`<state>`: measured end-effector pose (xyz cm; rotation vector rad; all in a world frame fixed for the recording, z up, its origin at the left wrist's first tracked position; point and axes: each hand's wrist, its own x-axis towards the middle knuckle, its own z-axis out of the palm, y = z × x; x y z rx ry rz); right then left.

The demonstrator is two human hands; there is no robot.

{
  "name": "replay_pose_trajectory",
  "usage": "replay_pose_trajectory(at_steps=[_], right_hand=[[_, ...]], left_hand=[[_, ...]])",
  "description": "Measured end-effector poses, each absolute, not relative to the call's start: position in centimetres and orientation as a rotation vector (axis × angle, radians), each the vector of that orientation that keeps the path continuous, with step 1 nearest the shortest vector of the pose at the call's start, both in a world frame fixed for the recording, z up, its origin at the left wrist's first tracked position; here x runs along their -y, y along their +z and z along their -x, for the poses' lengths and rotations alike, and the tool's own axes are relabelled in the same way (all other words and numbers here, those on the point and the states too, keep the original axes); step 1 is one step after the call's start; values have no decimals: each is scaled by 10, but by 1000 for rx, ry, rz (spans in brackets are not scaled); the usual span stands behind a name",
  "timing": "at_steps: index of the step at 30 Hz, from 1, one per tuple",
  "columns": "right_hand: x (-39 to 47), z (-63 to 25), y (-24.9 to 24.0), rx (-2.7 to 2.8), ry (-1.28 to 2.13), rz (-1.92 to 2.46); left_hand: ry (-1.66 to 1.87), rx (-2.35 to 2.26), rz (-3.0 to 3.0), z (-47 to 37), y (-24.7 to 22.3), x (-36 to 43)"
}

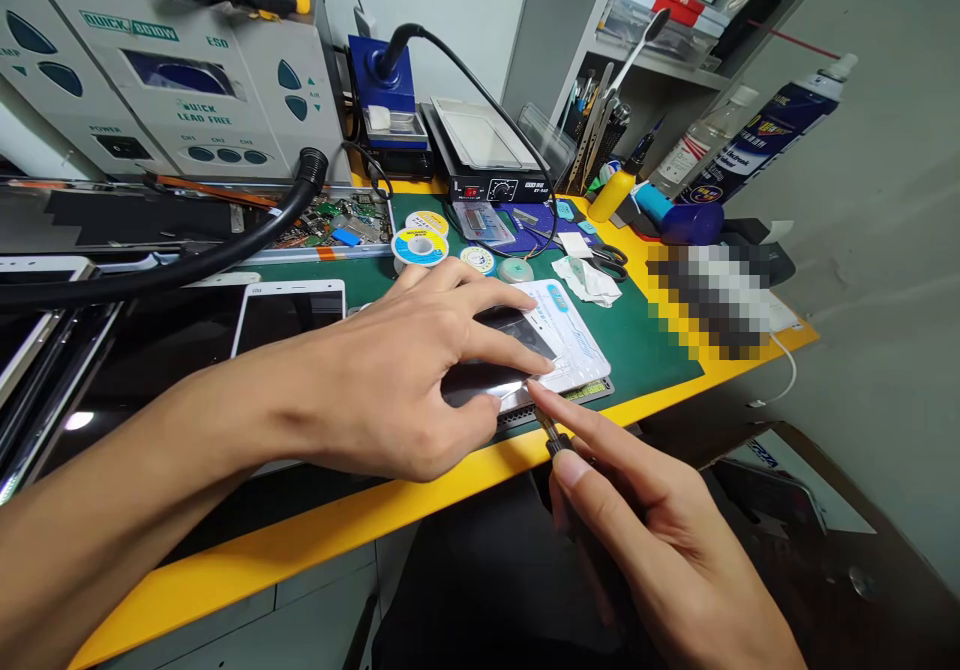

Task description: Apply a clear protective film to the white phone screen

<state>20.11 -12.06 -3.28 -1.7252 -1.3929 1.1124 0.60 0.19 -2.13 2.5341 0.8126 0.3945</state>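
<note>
My left hand (420,370) lies with spread fingers over a phone (517,335) with a dark screen and white frame; its fingertips press on the phone's near right end. Under the phone is a white and blue card (574,335) on top of a patterned plate (592,391). In my right hand (637,510) is a thin tool (553,434) with a dark handle, held between thumb and fingers. The index fingertip and the tool's tip are at the phone's near edge. Part of the handle is hidden by my right hand.
Phones with white frames (296,300) lie to the left. A grey soldering station (187,90) with a black hose (247,260) stands behind them. Solder spools (420,247), scissors (611,262), tissue (589,280) and a heating plate (487,140) are farther back. Bottles (765,135) stand at the right.
</note>
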Motion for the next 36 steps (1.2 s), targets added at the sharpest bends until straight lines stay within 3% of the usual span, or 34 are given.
replay_pose_trajectory(at_steps=[36], right_hand=[[115,-203,-26,1533,993,1705]], left_hand=[[421,-824,-2543,-6,-22,0]])
